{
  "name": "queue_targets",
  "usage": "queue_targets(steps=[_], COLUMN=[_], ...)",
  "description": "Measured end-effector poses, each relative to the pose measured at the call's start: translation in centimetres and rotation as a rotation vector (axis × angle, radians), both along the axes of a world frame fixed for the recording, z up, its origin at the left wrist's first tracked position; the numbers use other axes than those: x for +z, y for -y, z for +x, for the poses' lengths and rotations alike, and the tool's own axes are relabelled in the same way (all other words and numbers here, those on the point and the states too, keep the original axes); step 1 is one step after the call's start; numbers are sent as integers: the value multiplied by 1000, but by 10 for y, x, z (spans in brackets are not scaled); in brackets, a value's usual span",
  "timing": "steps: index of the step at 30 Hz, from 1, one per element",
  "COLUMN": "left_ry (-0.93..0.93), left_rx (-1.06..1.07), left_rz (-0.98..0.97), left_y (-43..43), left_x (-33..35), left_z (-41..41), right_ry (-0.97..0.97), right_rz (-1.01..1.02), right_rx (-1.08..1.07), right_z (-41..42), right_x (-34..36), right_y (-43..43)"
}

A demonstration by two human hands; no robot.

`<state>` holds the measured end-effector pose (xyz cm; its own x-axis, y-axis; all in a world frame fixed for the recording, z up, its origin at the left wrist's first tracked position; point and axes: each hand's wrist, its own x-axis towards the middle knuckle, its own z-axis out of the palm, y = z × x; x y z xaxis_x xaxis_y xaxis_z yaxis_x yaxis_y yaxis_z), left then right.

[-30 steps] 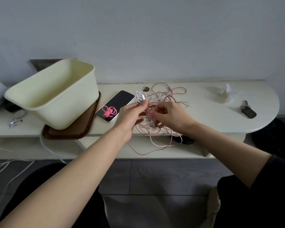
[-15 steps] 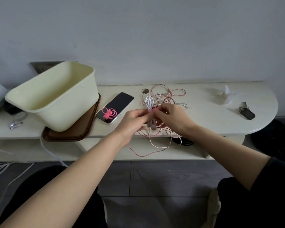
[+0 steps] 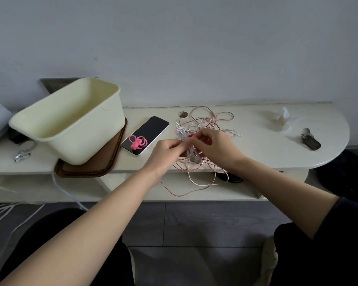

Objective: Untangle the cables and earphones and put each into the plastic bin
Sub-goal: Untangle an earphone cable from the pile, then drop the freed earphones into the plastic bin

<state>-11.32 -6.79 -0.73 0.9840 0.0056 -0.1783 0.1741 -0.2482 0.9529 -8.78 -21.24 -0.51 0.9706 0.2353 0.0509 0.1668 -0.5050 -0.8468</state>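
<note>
- At the left of the frame, the plastic bin point(image 3: 85, 141) is resting on a brown tray point(image 3: 106, 162). The part of its inside that is showing is holding no cable, so nothing seems to be sorted yet.
- Just right of it, a phone point(image 3: 153, 126) is lying with a small pink coil point(image 3: 137, 142) on its screen, apart from the knot.
- In the centre, the left hand point(image 3: 163, 155) is pinching the cord of the white earphones point(image 3: 195, 158), whose buds are dangling just below the fingers.
- Beside it, the right hand point(image 3: 217, 147), fingers curled, is pinching a strand of the tangle of cables point(image 3: 212, 120), which is sprawling over the shelf point(image 3: 256, 145) and drooping past its front edge.
- By my reading, the untangling is only beginning: every piece is waiting to be freed and binned.
</note>
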Motion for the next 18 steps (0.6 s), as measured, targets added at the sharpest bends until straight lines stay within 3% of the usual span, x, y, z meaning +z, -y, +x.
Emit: queue_targets(steps=[7, 15, 18], left_ry=[178, 296, 330], left_rx=[41, -71, 12], left_rz=[349, 768, 937], left_y=[-8, -47, -87], left_x=[-5, 7, 23], left_z=[0, -1, 3], right_ry=[-80, -129, -98], right_rz=[97, 140, 118], right_rx=[66, 95, 103], right_z=[-1, 11, 23], right_x=[-3, -1, 12], right_y=[-6, -26, -46])
